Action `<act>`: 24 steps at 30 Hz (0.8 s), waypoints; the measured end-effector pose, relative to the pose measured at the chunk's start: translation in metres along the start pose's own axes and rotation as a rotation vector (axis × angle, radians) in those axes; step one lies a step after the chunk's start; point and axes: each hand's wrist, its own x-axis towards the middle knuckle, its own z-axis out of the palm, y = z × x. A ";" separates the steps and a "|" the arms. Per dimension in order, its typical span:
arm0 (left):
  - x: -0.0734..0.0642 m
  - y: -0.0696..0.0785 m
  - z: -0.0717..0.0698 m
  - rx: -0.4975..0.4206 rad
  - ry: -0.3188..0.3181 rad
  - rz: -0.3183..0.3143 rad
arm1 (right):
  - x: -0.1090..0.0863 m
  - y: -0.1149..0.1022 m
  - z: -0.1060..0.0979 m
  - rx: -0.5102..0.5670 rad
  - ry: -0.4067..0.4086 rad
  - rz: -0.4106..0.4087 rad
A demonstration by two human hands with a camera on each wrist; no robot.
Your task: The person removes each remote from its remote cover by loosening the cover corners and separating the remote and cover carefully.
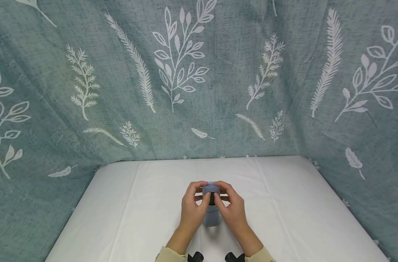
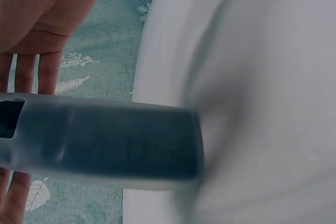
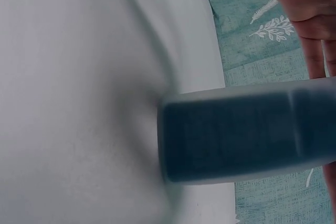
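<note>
Between both hands is a blue-grey bottle-like container (image 1: 212, 217), with a rounded blue-grey top and a black patch below it on the near side. My left hand (image 1: 193, 209) grips the upper part from the left, fingers around the back and thumb in front. From the other side, my right hand (image 1: 232, 210) holds the same part in a mirrored grip. In the left wrist view the smooth body (image 2: 121, 140) shows a dark recess near the hand. The right wrist view shows the body (image 3: 236, 135) with its base close over the cloth, near a soft shadow.
A white cloth (image 1: 153, 196) covers the table, with light creases. Behind and beside it hangs a teal curtain (image 1: 218, 120) with white leaf prints. Black devices (image 1: 195, 257) sit by the wrists at the bottom edge, next to light sleeves (image 1: 170, 254).
</note>
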 end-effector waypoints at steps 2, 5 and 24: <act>0.000 0.001 0.000 -0.001 0.003 -0.009 | 0.000 0.001 0.001 -0.030 0.015 -0.023; 0.000 0.001 0.000 -0.005 0.005 -0.010 | -0.002 0.001 0.002 -0.077 0.037 -0.050; -0.002 0.002 0.003 -0.024 0.062 0.055 | 0.004 0.000 0.003 -0.142 0.148 -0.305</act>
